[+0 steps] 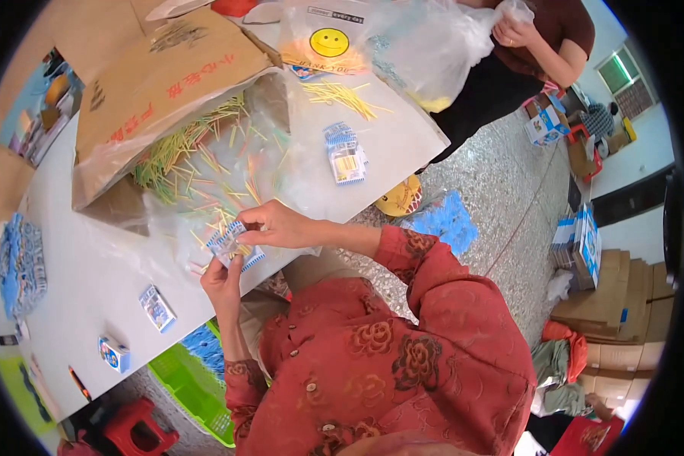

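Both my hands meet at the near edge of the white table, closed on a small blue-and-white packet (225, 242). My left hand (222, 281) pinches its lower side; my right hand (281, 226) grips the upper right side. A few thin pale sticks (202, 240) show beside the packet, and I cannot tell whether they are in my fingers. More blue-and-white packaging (252, 261) shows just under my right hand. Beyond my hands, thin yellow, green and pink sticks (194, 140) spill on clear plastic from a tipped cardboard box (167, 68).
Stacked blue-and-white packets (346, 156) lie at the right, near loose yellow sticks (340, 97). Two small packs (157, 308) (114, 354) sit at the left edge. A green basket (186, 387) stands below. Across the table, another person's hand (515, 32) holds a plastic bag (433, 53).
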The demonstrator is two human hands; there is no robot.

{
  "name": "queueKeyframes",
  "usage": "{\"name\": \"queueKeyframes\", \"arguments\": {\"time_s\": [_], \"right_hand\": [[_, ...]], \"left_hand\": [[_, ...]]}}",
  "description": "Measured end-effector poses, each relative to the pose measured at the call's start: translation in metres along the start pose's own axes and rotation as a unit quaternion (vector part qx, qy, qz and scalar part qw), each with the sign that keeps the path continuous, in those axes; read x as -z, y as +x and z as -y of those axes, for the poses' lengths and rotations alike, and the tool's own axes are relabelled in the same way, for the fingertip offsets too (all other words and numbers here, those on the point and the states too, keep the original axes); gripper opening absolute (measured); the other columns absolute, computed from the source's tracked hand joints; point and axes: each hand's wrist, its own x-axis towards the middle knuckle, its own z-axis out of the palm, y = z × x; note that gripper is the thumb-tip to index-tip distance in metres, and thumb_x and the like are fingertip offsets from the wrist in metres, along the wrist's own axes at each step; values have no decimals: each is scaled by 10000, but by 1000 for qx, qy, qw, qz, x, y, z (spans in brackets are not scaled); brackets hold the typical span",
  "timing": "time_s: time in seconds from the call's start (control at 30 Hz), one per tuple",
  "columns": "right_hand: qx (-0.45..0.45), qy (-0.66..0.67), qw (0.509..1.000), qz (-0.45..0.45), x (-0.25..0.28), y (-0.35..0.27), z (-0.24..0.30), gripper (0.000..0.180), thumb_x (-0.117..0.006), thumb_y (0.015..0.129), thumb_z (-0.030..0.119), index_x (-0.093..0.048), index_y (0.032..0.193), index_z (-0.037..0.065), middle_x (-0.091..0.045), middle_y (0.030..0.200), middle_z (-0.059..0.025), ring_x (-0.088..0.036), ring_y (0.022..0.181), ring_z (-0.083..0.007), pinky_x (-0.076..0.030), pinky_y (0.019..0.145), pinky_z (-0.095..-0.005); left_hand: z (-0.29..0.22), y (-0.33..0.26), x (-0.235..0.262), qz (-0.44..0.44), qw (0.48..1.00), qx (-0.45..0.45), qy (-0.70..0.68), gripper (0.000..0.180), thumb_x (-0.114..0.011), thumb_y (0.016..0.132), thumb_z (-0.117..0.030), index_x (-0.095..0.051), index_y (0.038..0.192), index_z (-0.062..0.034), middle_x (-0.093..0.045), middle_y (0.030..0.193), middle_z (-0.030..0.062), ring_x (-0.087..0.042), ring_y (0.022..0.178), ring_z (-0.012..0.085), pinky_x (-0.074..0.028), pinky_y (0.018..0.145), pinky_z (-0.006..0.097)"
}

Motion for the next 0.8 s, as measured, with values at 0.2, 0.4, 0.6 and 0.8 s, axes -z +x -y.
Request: {"name": "queueKeyframes", "arguments": {"time_s": [0.2, 0.4, 0.6, 0.8], "right_hand": [[21, 22, 998, -61, -5, -6, -7, 272, -636, 805, 209, -509, 707, -11, -471, 582, -84, -441, 527, -132, -375, 515, -305], [15, 38, 993, -110, -6, -14, 2, 203, -604, 838, 176, -572, 771, -12, -521, 627, -116, -476, 527, -197, -391, 521, -308], [59, -14, 994, -88, -7, -30, -16, 171, -563, 864, 158, -631, 915, 10, -572, 681, -125, -524, 571, -159, -413, 541, -306], [-9, 87, 994, -60, 7, -40, 3, 248, -622, 828, 199, -616, 970, -4, -627, 769, -104, -587, 659, -175, -454, 608, -302]], "left_hand": [[-7, 1, -3, -38, 999, -35, -2, 127, -584, 872, -44, -622, 964, 35, -631, 878, 29, -557, 767, 69, -445, 703, 209], [-10, -1, -9, -57, 997, -58, 8, 118, -588, 877, -65, -611, 949, 27, -629, 854, 26, -557, 751, 72, -437, 699, 205], [-16, -1, -22, -18, 999, -46, 2, 111, -607, 854, -33, -611, 952, 20, -634, 866, 30, -558, 757, 73, -449, 710, 216], [-11, -1, -29, -13, 997, -70, 10, 61, -635, 812, 19, -608, 866, 14, -599, 801, 24, -545, 708, 68, -437, 649, 205]]}}
